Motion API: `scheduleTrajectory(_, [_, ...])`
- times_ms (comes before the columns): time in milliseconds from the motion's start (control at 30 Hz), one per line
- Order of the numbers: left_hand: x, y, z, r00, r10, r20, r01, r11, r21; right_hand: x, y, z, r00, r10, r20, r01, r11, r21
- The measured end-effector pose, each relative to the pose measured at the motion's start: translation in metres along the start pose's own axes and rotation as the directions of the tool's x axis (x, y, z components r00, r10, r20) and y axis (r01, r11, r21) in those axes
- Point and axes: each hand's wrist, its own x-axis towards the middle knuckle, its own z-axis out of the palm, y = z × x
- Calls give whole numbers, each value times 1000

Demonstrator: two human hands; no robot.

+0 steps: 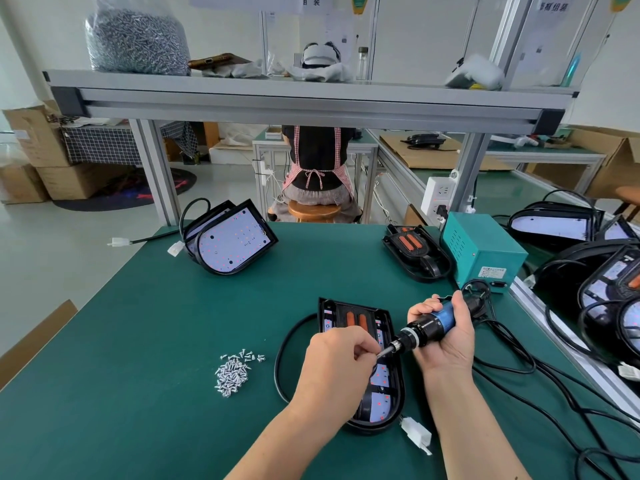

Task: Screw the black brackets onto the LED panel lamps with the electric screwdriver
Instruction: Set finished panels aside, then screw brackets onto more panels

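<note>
On a green bench, a worker's right grip wraps round the blue-and-black electric screwdriver, slanted just above the LED panel lamp, which lies flat with a black bracket on its far half. The left grip, over the lamp's middle, pinches the tip of the screwdriver's bit; whether a screw sits in the pinch cannot be told. A heap of loose screws lies left of the lamp, a teal power box beyond it to the right.
</note>
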Motion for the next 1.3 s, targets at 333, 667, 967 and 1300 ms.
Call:
scheduleTrajectory(333, [-3,1,4,997,62,-48,-59,997,55,-1,0,1,1000,-7,-12,7,1000,-4])
scheduleTrajectory(667, [-4,5,6,973,228,-22,-210,926,315,0,1,0,999,-36,-13,35,998,-51])
scheduleTrajectory(967, [-6,18,4,932,338,129,-348,740,575,-1,2,1,999,-41,-1,41,993,-115])
scheduleTrajectory(1300, [-3,24,8,932,352,86,-334,745,578,-3,1,1,999,-50,-17,49,996,-68])
